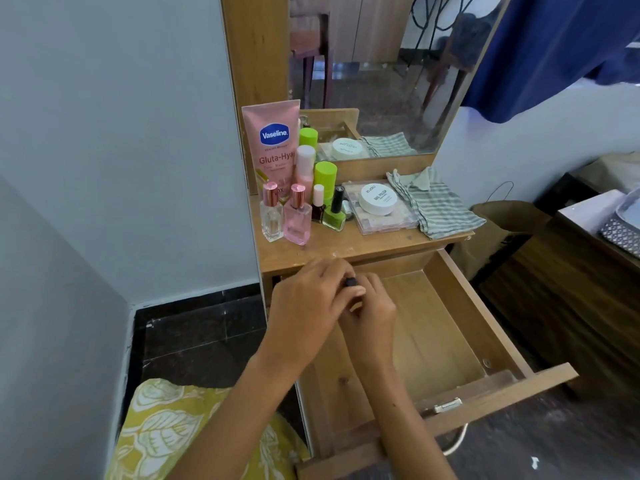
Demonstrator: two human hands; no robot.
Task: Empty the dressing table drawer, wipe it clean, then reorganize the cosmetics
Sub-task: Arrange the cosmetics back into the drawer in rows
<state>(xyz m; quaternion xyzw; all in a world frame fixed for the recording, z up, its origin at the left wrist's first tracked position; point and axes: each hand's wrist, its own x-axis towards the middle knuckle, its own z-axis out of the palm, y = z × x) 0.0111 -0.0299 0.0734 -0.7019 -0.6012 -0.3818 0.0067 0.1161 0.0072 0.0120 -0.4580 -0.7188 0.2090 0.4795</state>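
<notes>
Both hands meet over the drawer's back-left corner — left hand and right hand pinching a small dark item. The desk lies just beyond — up and away.

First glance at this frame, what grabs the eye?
The pulled-out wooden drawer, its visible floor bare, with the left hand and right hand meeting over its back left corner around a small dark object. Behind, cosmetics crowd the tabletop's left: a pink Vaseline tube, perfume bottles, a green nail polish. A striped cloth lies at right.
</notes>
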